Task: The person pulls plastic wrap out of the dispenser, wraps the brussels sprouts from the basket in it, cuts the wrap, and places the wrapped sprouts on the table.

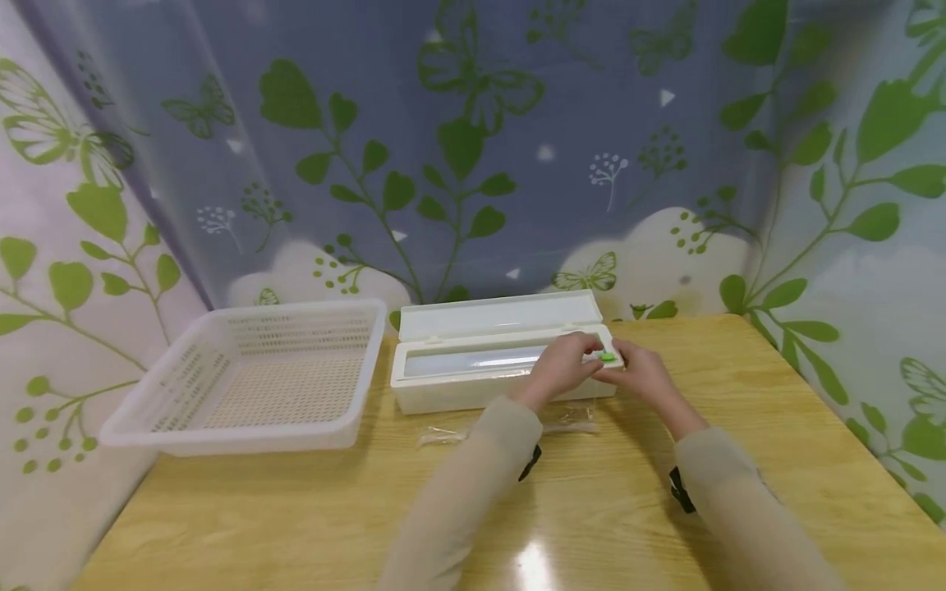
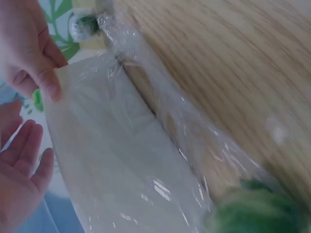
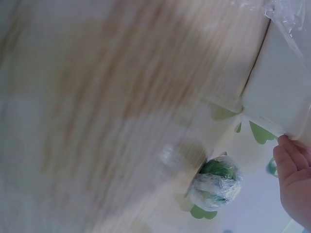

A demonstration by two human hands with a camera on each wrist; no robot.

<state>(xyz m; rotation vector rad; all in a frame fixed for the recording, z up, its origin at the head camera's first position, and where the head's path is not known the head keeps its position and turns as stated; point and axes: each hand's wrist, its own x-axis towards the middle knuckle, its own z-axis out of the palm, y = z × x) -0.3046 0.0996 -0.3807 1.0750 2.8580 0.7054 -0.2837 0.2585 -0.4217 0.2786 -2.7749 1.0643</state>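
A long white cling film box (image 1: 436, 398) stands on the table with its lid (image 1: 502, 316) raised and a film roll (image 1: 473, 361) inside. A green slide cutter (image 1: 607, 357) sits at its right end, between both hands. My right hand (image 1: 643, 377) grips that end, thumb on the front wall in the left wrist view. My left hand (image 1: 562, 369) reaches over the box close to the cutter. Its lower fingers (image 2: 29, 150) are bent; whether its fingertips pinch anything is hidden. Clear film (image 2: 180, 107) drapes over the box front and onto the table.
A white perforated plastic basket (image 1: 355, 369) stands left of the box. A round green item in clear wrap (image 3: 216, 182) shows in the right wrist view; a blurred green shape (image 2: 257, 211) is in the left wrist view. A leaf-patterned curtain (image 1: 369, 123) hangs behind the wooden table (image 1: 296, 525).
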